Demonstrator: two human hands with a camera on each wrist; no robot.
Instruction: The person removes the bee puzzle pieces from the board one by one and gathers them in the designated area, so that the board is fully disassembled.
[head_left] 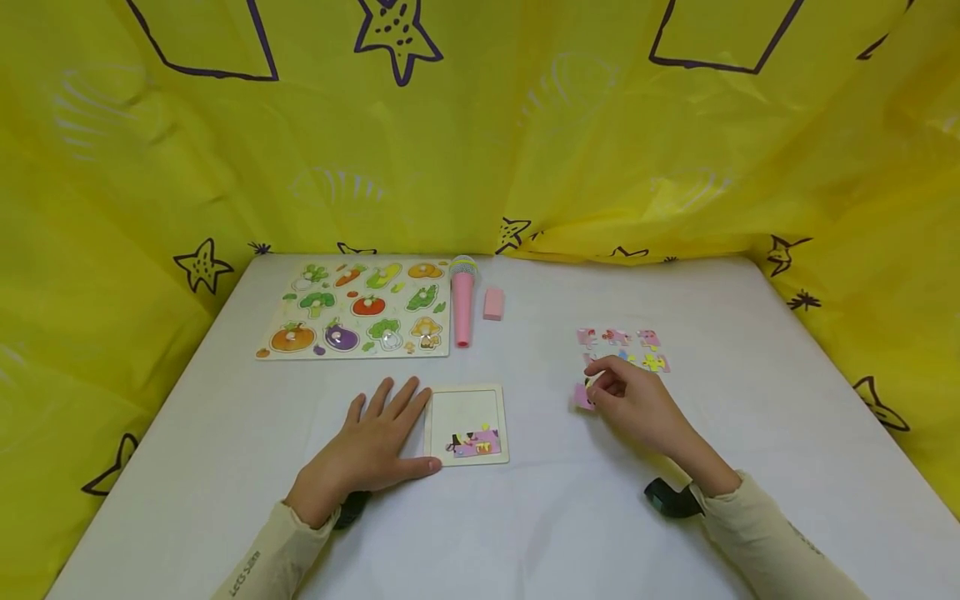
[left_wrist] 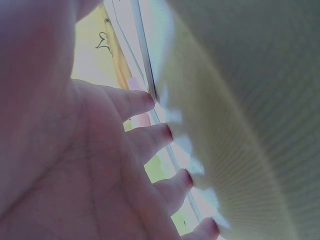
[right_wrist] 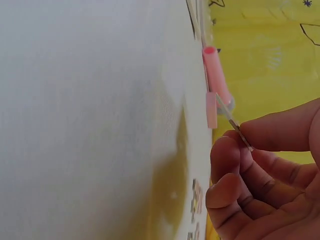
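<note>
My left hand [head_left: 375, 446] lies with spread, straight fingers against the left side of a square wooden puzzle tray [head_left: 465, 408]. Joined jigsaw pieces [head_left: 476, 442], pink with yellow and black, fill part of the tray's lower right. Between thumb and fingertips my right hand [head_left: 637, 404] pinches a pink puzzle piece [head_left: 582, 397]; the right wrist view shows this puzzle piece [right_wrist: 234, 123] edge-on, above the table. Loose puzzle pieces [head_left: 648, 337] lie in rows just beyond that hand, some hidden by it. In the left wrist view, the left palm [left_wrist: 85, 155] and fingers fill much of the picture.
A vegetable peg board [head_left: 360, 308] lies at the back left. Beside it are a pink toy microphone [head_left: 462, 304] and a small pink block [head_left: 493, 304]. A yellow patterned curtain [head_left: 480, 150] surrounds the white table [head_left: 555, 517] at the back and sides.
</note>
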